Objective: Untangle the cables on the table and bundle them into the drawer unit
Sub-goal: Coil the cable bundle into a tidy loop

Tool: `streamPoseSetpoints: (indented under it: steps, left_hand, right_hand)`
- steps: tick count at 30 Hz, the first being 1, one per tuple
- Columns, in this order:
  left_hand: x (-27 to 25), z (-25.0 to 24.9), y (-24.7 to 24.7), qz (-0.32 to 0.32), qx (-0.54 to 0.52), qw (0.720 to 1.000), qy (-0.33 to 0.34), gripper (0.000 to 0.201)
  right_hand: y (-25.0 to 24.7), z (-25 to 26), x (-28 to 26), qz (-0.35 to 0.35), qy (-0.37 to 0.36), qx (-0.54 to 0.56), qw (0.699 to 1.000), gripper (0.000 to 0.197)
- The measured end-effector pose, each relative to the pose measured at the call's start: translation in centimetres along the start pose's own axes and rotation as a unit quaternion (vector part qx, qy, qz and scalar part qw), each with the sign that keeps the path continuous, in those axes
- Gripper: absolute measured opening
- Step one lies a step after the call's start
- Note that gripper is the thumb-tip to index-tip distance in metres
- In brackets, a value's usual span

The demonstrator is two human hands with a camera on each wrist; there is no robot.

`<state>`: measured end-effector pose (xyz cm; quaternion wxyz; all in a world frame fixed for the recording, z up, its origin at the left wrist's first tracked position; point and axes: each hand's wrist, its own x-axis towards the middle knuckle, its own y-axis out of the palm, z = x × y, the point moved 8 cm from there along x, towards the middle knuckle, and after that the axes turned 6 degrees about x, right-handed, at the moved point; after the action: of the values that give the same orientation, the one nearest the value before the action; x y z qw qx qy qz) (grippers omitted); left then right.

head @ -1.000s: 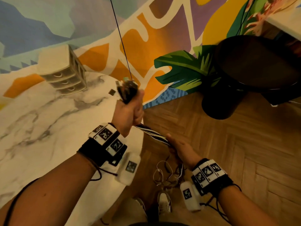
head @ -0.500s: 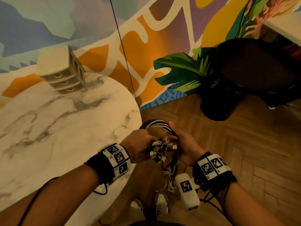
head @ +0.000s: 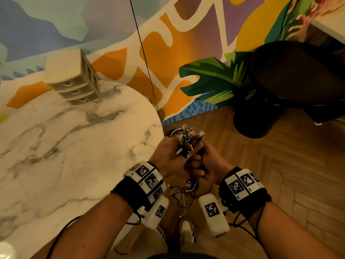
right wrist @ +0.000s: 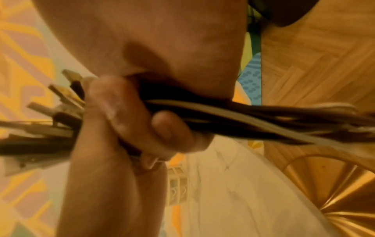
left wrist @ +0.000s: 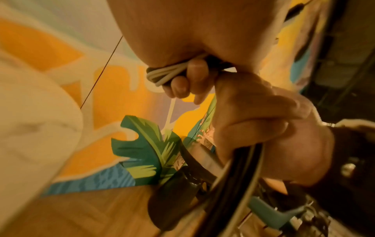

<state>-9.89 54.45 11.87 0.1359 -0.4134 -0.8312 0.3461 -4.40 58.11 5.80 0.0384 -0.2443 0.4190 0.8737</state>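
A bundle of black and white cables [head: 187, 142] sits between my two hands, just off the right edge of the marble table [head: 74, 150]. Several connector ends stick up out of it. My left hand [head: 177, 148] grips the looped cables [left wrist: 164, 74] with curled fingers [left wrist: 182, 86]. My right hand [head: 200, 157] is pressed against the left and grips the same cable strands [right wrist: 233, 115]. Loose thin cable ends [head: 183, 191] hang below my hands. The beige three-drawer unit [head: 74, 81] stands at the table's far edge with all its drawers shut.
A thin black wire [head: 145, 58] hangs down along the painted wall, behind the table edge. A dark round stool [head: 298, 81] stands on the wooden floor to the right. My shoes [head: 186, 230] are below the hands.
My left hand has come down from above the table edge and my right hand has come up to it. The cables, stretched between them a second ago, are now gathered into one bunch.
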Motion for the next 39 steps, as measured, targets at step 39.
streamPoseSetpoints:
  steps: [39]
  left_hand:
    - [1.2,0.8,0.7,-0.036,-0.253,0.963,-0.081,0.005]
  right_hand:
    - [-1.3,1.7,-2.1,-0.17,-0.102,-0.265,0.943,0.015]
